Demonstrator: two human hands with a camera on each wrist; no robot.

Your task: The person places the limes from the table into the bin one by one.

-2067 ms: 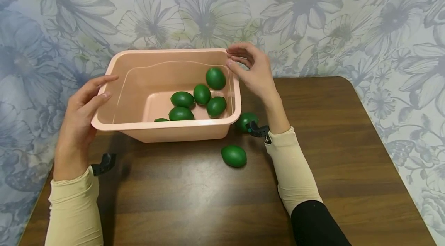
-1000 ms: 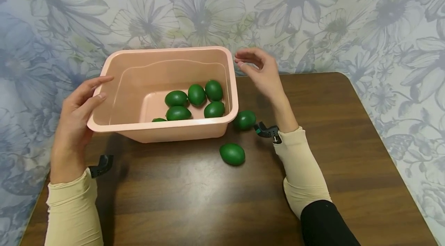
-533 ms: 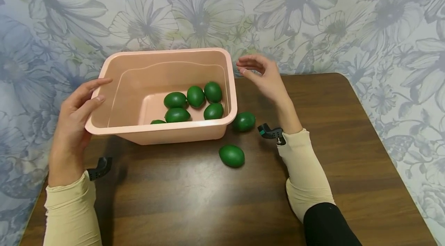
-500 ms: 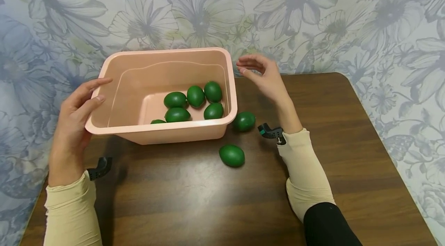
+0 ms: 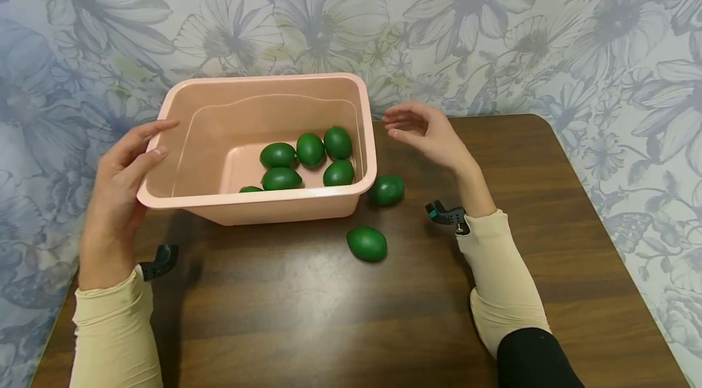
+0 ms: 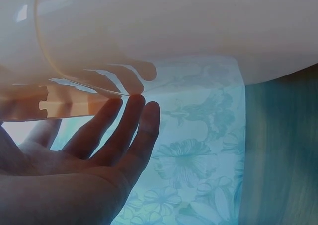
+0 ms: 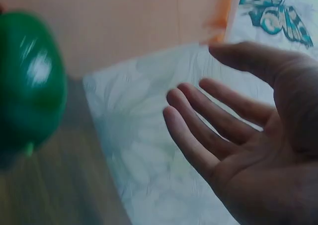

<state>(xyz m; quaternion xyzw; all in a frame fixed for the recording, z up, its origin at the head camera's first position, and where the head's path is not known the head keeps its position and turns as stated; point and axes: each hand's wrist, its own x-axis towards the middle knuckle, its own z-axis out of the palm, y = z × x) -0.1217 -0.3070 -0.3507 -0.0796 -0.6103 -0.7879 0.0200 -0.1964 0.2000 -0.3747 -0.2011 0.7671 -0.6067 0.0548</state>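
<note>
A pale pink plastic basin (image 5: 274, 208) stands tilted towards me, with several green limes (image 5: 281, 179) gathered on its floor, mostly at the right. My left hand (image 5: 117, 184) holds its left rim, thumb and index finger over the edge; in the left wrist view the other fingers (image 6: 131, 130) lie under the rim against the outer wall. To the right of the basin, my right hand (image 5: 430, 135) hovers apart from it with loosely bent fingers and nothing in them. One lime (image 5: 387, 190) lies beside the basin's right end, another lime (image 5: 367, 244) in front of it.
The brown wooden table (image 5: 548, 254) extends to the right and towards me. A flower-patterned sheet (image 5: 471, 28) hangs behind and along both sides. Each wrist wears a black camera mount (image 5: 161, 262).
My right hand has come away from the basin's right rim, moving right and down. One lime in the basin has shifted down to rest with the others. My left hand keeps its hold.
</note>
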